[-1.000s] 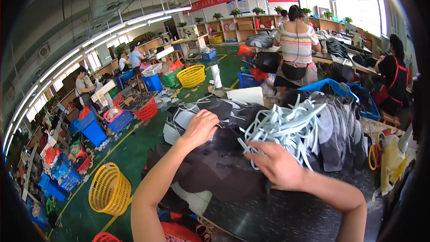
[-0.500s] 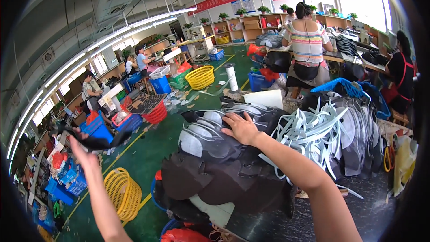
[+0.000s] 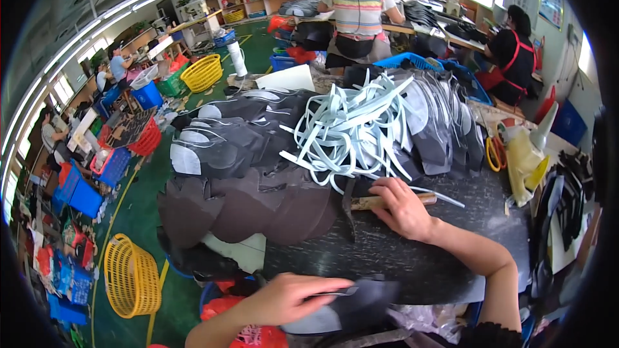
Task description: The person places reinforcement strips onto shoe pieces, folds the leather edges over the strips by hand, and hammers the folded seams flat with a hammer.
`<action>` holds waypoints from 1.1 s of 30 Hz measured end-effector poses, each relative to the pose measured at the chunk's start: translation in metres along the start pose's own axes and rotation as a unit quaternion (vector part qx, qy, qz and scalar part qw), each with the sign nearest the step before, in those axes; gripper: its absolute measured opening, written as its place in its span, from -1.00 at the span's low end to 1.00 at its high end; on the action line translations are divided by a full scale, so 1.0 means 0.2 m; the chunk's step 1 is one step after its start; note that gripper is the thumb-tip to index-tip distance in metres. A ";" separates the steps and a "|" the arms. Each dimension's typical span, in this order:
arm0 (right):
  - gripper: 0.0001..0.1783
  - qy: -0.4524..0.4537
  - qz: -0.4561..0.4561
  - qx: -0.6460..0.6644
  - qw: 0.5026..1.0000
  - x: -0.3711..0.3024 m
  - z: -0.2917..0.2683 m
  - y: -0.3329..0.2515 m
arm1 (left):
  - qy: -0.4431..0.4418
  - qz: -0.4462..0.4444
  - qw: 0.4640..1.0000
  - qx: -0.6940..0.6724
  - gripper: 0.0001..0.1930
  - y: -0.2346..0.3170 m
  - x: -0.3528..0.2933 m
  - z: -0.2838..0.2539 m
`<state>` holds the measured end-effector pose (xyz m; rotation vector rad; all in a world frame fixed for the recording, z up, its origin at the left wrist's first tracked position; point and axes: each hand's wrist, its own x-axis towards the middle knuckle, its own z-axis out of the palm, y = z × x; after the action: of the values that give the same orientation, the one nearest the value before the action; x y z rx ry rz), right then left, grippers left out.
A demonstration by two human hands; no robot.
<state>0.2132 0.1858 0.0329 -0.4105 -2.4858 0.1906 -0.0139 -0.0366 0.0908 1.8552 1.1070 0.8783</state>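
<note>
My left hand [image 3: 290, 298], low in the view, pinches a black flat cut piece [image 3: 367, 301] with a pale grey patch, over the table's near edge. My right hand [image 3: 403, 209] closes its fingers on the wooden handle of a hammer [image 3: 422, 200] lying on the dark tabletop [image 3: 309, 258]. The hammer's dark narrow head [image 3: 349, 209] points left, away from my fingers. Just beyond lies a tangled heap of pale strips [image 3: 351, 132]. To its left are overlapping black cut pieces [image 3: 251, 129] with light patches, and nearer, dark brown-black pieces [image 3: 245, 206].
More layered black pieces [image 3: 445, 122] stand right of the strips, beside orange-handled scissors [image 3: 495, 153] and a yellowish bottle [image 3: 525, 161]. A yellow basket [image 3: 132, 277] stands on the green floor at left. Co-workers sit beyond, one in a striped top [image 3: 358, 9].
My left hand has come from far left to the near table edge with the black piece. My right hand has left the black pile for the hammer handle. The view has turned right and down.
</note>
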 end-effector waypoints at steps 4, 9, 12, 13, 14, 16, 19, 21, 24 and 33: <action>-0.55 -0.050 -0.022 -0.013 0.998 -0.12 -0.02 0.05 | -0.168 0.103 0.979 -0.054 -0.63 -0.10 0.39 0.47; -0.60 -0.074 0.101 0.097 0.987 -0.15 -0.17 0.05 | -0.104 0.032 0.984 0.139 -0.65 -0.25 0.44 0.63; -0.64 -0.080 0.246 0.229 0.938 -0.19 -0.44 -0.03 | 0.004 -0.015 0.991 0.132 -0.64 -0.24 0.39 0.56; -0.62 -0.082 0.273 0.258 0.923 -0.24 -0.52 -0.05 | 0.016 -0.034 0.990 0.136 -0.62 -0.22 0.40 0.54; -0.63 -0.090 0.251 0.270 0.925 -0.31 -0.61 -0.09 | 0.034 -0.043 0.987 0.149 -0.63 -0.20 0.40 0.54; -0.64 -0.098 0.148 0.269 0.947 -0.50 -0.68 -0.06 | 0.016 -0.065 0.976 0.207 -0.60 -0.15 0.42 0.51; -0.70 -0.098 0.167 0.200 0.960 -0.72 -0.62 -0.11 | -0.030 -0.041 0.971 0.233 -0.57 -0.17 0.47 0.48; -0.62 -0.172 0.159 0.087 0.968 -0.75 -0.61 -0.15 | -0.021 -0.018 0.981 0.191 -0.58 -0.19 0.51 0.49; -0.63 -0.173 0.167 0.103 0.965 -0.73 -0.60 -0.19 | -0.002 -0.020 0.990 0.143 -0.61 -0.19 0.55 0.52; -0.72 -0.171 0.245 0.389 0.871 -0.65 -0.63 -0.14 | 0.007 0.016 0.998 0.067 -0.80 -0.24 0.52 0.53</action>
<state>0.3811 0.1219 0.0689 -0.6749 -2.3111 1.5208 0.0982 0.0438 0.0170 1.9850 1.1723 0.8536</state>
